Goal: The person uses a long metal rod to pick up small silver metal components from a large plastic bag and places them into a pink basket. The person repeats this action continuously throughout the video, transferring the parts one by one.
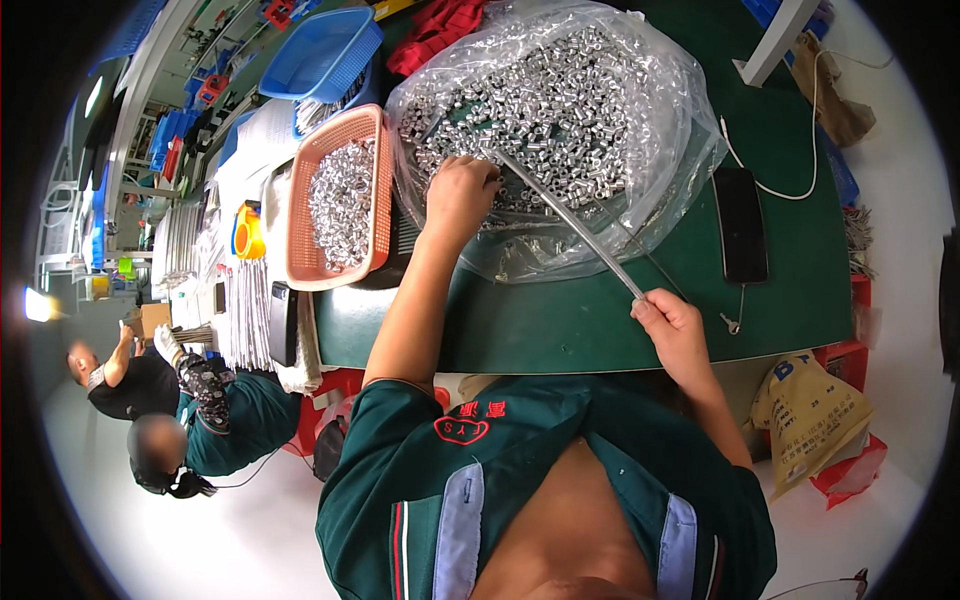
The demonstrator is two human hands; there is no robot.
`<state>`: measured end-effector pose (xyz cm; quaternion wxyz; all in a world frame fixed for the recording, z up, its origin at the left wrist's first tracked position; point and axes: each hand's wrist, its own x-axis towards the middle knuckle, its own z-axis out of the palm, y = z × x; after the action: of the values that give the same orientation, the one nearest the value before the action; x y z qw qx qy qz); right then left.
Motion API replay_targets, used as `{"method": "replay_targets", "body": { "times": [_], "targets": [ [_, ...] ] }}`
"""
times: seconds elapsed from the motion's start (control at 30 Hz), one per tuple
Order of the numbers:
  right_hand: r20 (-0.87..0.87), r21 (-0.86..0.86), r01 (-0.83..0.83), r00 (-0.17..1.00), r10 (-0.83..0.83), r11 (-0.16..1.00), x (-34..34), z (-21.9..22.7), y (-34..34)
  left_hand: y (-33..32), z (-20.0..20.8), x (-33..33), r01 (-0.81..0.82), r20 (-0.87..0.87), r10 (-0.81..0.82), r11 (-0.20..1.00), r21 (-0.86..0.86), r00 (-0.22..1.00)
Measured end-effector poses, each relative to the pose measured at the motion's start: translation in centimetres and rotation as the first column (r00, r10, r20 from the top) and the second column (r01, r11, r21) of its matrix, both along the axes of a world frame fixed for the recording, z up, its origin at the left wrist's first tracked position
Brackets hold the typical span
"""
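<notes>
Nearest, at the front of the dark green bench (pixel 520 335), one end of a long, slim, silver-grey metal rod (pixel 572 218) is grasped in the grip of the right hand (pixel 672 328), between thumb and fingers. The rod is held at a slant, and its far end is brought over the loose pieces, near the left hand (pixel 460 200). The fingers of that hand are curled over the edge of the heap; whether a piece is pinched in its grip cannot be told.

To the right, a black phone (pixel 740 225) is laid down. To the left, a salmon-pink plastic basket (pixel 382 200) is partly filled with small silvery pieces (pixel 342 205), and beyond it a bundle of slim silver rods (pixel 248 320) is laid; whether these are finished or waiting cannot be judged.

Farther in, short silver metal cylinders (pixel 560 110) are spread in a large clear plastic bag (pixel 690 150). The work is judged to be under way, not finished: a rod is in hand and a broad heap is left loose. How much is done cannot be counted.

Farthest along the bench, a blue plastic basket (pixel 320 55) and a crumpled red cloth (pixel 435 35) are set.
</notes>
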<state>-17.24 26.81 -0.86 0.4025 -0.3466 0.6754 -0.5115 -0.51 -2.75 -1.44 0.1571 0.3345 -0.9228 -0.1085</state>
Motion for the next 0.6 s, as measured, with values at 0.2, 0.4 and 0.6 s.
{"method": "replay_targets", "body": {
  "times": [0.2,0.4,0.6],
  "targets": [
    [-0.002,0.000,-0.003,1.000,0.003,1.000,-0.1,-0.1,0.0,1.1,0.2,-0.4,-0.029,-0.069,0.025,0.998,-0.056,0.997],
    [0.006,0.012,0.005,1.000,-0.005,1.000,0.0,-0.1,0.0,1.2,1.6,0.0,0.109,-0.094,-0.110,0.994,-0.014,0.989],
    [0.024,0.013,0.017,1.000,-0.017,1.000,0.1,0.1,0.0,1.4,1.2,-0.6,0.189,0.013,-0.189,0.981,-0.041,0.982]
  ]
}}
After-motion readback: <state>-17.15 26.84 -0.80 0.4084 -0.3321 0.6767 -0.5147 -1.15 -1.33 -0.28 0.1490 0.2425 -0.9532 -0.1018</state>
